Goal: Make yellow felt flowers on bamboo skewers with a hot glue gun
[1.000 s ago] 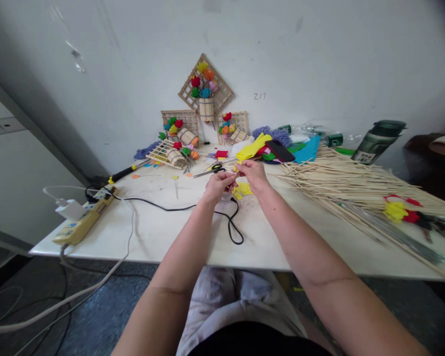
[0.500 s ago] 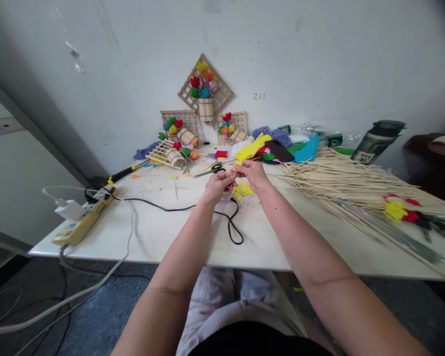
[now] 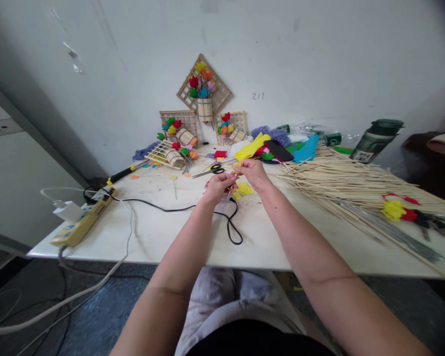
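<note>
My left hand [image 3: 218, 188] is closed in a pinch around a thin pale stem [image 3: 229, 192], whose lower end sticks out beneath the fingers. My right hand [image 3: 253, 173] pinches a small yellow piece [image 3: 238, 166] at the stem's top, its fingertips close against those of the left. The fingers partly cover both things. Several cut yellow pieces [image 3: 245, 189] lie on the table just below the hands. Black-handled scissors [image 3: 209, 171] rest beyond my left hand. A black cable [image 3: 228, 217] loops on the tabletop nearer to me.
Lattice panels with coloured flowers [image 3: 204, 81] stand against the wall. Many thin wooden sticks [image 3: 352, 178] spread over the right side, near a dark bottle [image 3: 377, 141]. At left are a power strip [image 3: 79, 222] and a glue gun [image 3: 122, 174]. A phone [image 3: 279, 150] lies on coloured cloth.
Both hands stay together in nearly the same place, with small finger shifts. More of the thin stem shows below my left hand. The view has shifted very slightly.
</note>
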Motion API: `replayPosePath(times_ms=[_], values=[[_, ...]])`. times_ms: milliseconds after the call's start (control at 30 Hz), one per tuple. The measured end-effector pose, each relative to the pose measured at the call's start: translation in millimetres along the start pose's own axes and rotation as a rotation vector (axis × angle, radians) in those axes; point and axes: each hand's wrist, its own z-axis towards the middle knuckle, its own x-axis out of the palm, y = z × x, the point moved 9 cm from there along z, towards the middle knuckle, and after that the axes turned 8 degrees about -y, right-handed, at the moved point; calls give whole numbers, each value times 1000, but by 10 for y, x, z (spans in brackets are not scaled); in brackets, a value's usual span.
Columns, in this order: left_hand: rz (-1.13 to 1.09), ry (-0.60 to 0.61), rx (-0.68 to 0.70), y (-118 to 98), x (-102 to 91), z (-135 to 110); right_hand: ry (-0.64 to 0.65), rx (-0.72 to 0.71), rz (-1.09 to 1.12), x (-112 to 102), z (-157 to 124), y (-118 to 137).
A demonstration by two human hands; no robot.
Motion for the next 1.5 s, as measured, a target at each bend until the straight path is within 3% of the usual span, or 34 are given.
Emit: replayPosePath(times_ms=[367, 700, 1000, 1133, 1233, 1500], values=[[10, -46, 29, -20, -79, 23, 28, 24, -73, -10, 18, -21], [80, -45, 23, -37, -8, -19, -129, -46, -88, -152, 79, -27], [19, -130, 23, -67, -94, -14, -110, 205, 116, -142, -9, -91], [-11, -119, 34, -61, -103, 2, 8, 229, 100, 4, -45, -143], [-16, -83, 20, -43, -82, 4, 17, 211, 79, 57, -45, -184], [28, -3, -49, -4, 3, -39, -40, 91, -35, -43, 25, -127]])
